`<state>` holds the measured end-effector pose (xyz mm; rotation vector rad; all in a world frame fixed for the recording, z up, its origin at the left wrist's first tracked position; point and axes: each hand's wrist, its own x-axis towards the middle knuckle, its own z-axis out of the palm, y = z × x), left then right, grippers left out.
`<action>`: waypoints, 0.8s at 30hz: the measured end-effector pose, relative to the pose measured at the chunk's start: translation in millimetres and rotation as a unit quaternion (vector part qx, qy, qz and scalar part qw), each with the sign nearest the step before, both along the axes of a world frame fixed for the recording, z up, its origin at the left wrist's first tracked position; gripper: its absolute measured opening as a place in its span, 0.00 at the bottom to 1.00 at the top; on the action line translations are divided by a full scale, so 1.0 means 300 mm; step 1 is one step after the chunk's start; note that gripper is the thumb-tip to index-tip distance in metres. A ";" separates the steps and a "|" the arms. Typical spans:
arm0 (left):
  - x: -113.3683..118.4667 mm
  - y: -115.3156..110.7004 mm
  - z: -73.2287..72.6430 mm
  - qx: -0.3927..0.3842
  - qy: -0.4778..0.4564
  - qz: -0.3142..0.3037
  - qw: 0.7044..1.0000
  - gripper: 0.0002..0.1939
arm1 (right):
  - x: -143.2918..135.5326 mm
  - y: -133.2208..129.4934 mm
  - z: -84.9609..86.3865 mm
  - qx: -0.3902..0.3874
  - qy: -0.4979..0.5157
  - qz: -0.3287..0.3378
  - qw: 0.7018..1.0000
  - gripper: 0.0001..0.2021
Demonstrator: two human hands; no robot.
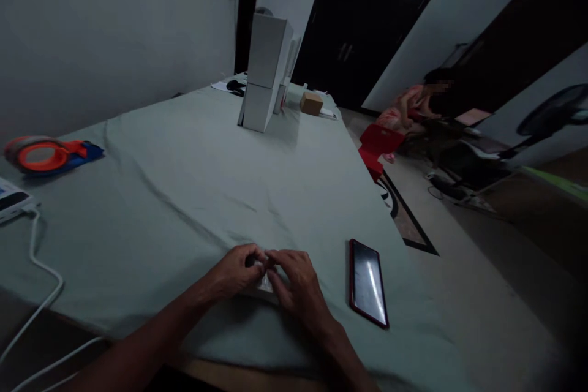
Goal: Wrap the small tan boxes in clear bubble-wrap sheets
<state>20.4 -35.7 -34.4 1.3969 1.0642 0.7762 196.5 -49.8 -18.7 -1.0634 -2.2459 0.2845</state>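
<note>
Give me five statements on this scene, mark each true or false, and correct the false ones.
1. The phone lies to the right of the right hand. True.
2. The tape dispenser is in the left hand. False: the tape dispenser lies on the table, apart from the left hand.
3. Both hands are at a small pale item. True.
4. The brown box is nearer the hands than the phone. False: the brown box is farther.
5. The phone stands upright. False: it lies flat.

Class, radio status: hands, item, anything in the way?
Left hand, right hand together at small pale object, mostly hidden. Red-edged, dark-screened rectangular phone right, clear of both.
</note>
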 end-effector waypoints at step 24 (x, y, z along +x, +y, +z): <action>0.002 -0.010 -0.002 -0.002 0.017 0.017 1.000 0.10 | -0.029 0.026 -0.022 -0.109 0.071 -0.075 0.989 0.06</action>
